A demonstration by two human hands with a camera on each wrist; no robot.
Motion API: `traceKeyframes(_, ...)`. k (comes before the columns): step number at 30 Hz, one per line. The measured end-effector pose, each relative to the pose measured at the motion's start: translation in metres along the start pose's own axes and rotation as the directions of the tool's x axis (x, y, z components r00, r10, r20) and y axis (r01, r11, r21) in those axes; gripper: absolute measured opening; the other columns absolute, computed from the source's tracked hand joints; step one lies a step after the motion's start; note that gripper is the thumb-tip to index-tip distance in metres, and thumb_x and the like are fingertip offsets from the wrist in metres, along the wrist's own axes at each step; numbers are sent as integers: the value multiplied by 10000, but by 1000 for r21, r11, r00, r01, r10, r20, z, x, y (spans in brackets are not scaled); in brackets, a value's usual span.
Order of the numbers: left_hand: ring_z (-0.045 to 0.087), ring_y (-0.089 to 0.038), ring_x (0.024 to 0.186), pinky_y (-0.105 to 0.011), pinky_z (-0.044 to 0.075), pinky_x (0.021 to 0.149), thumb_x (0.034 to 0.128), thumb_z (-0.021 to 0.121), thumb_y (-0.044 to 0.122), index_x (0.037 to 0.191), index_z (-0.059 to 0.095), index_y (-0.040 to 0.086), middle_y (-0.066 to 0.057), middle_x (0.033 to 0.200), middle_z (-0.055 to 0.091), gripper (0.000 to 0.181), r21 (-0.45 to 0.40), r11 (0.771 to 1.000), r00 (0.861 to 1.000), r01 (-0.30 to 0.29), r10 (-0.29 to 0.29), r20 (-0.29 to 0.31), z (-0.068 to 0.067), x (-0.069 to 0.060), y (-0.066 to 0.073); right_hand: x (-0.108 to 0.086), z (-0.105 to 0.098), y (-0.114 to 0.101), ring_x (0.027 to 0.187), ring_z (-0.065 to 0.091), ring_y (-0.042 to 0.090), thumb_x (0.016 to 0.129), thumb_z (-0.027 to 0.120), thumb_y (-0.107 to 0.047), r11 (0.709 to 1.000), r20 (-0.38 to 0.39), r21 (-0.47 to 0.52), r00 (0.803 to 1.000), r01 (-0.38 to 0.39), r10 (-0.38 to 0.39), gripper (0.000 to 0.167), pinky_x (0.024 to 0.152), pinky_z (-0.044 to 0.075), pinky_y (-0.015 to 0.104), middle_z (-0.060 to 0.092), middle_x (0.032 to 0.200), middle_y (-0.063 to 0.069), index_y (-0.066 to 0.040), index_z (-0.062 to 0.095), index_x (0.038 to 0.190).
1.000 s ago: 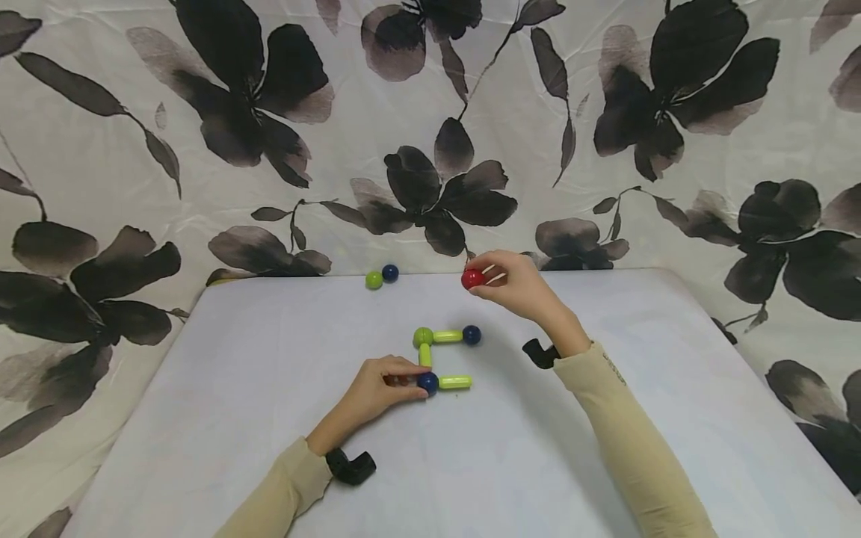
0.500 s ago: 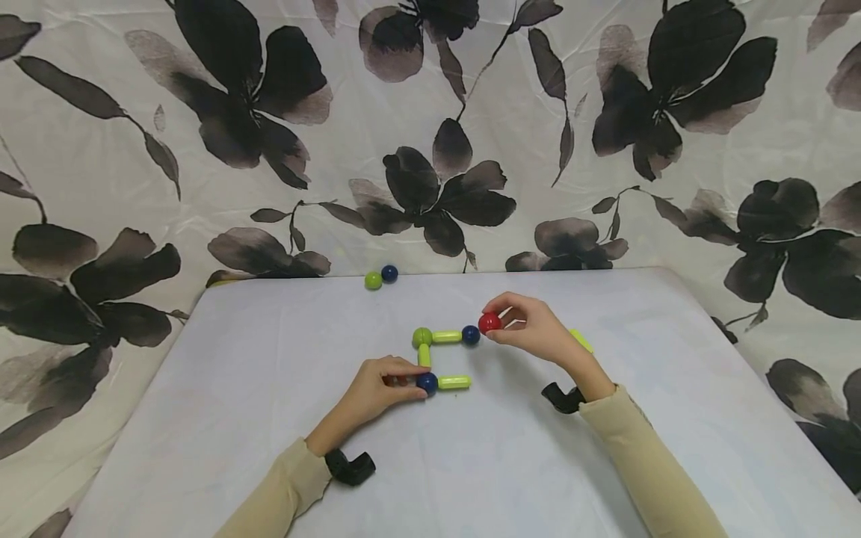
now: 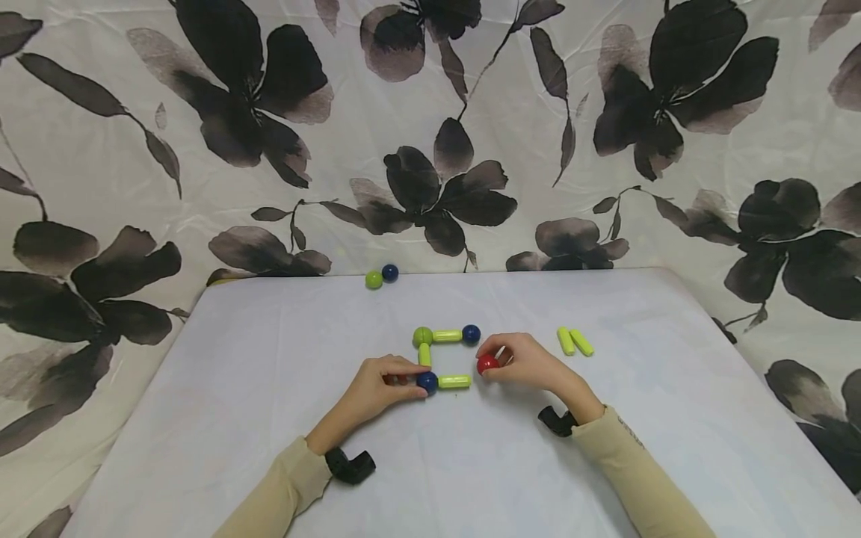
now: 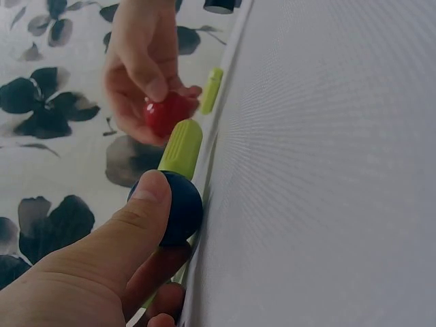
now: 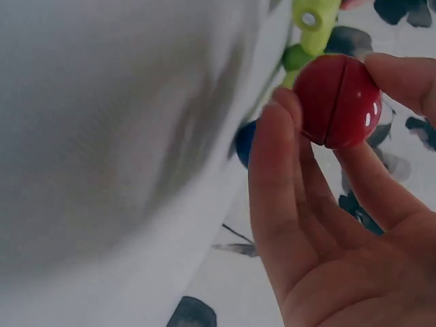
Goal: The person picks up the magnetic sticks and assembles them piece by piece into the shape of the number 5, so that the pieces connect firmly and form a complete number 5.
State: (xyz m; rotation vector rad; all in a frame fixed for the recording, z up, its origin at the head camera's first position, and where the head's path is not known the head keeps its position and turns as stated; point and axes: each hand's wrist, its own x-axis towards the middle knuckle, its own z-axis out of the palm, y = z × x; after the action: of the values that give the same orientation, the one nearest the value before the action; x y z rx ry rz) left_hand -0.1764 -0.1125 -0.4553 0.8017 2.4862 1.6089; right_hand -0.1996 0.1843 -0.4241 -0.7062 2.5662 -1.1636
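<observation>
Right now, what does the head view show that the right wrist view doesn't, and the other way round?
Only the head view shows two loose lime sticks and the beige sleeves. Only the right wrist view shows the seam on the red ball and a silvery disc on another stick. Both show the right hand pinching the red ball.

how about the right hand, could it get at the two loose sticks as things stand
Probably yes: the two loose sticks lie near the right hand, with nothing seen between. It holds the red ball, though, and would likely need to release that first.
</observation>
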Motion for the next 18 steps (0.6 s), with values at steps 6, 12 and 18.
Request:
traceKeyframes(6,532,-107,749,-244,445,648,791,834,75,1125,756,47,-89,925,691,344,4,1000,1000,-2,2,1,0,0,0,1,10,-1,657,616,149,832,762,-79,999,48,22,998,-49,48,202,616,527,298,642,925,36,-62,702,1024)
traceKeyframes(12,531,-104,750,-240,447,650,791,832,68,1123,753,34,-104,931,691,343,8,1000,1000,-2,2,1,0,0,2,2,16,-3,648,571,136,820,799,-109,997,57,-33,996,-65,66,187,595,499,275,622,856,14,-67,713,981)
traceKeyframes(18,536,-102,749,-244,451,650,792,832,68,1124,752,33,-99,943,698,343,6,1000,1000,-6,6,2,0,0,1,3,20,-6,688,539,125,791,844,-146,995,44,-76,997,-57,61,227,605,479,248,623,853,-3,-59,717,958)
